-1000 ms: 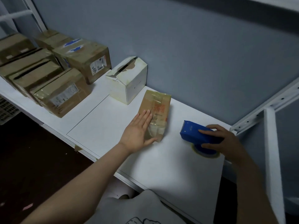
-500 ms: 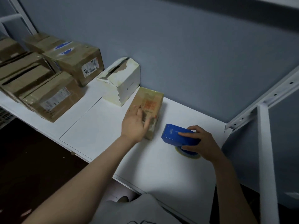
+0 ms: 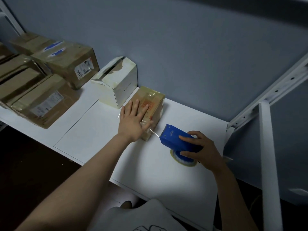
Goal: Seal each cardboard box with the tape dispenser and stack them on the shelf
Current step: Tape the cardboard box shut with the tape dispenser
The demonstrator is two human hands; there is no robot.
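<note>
Brown cardboard, glossy with tape: the small box [image 3: 150,104] lay flat on the white shelf [image 3: 93,139], just beside a torn white box [image 3: 116,82]. Your left hand [image 3: 133,121] pressed down on it, open and spread, likely to pin it against the pull. A thin strip of tape [image 3: 155,133] ran from its near end to the blue tape dispenser [image 3: 175,140], which your right hand [image 3: 200,150] gripped, apparently ready to tear. Larger taped boxes [image 3: 66,64] sat further left.
</note>
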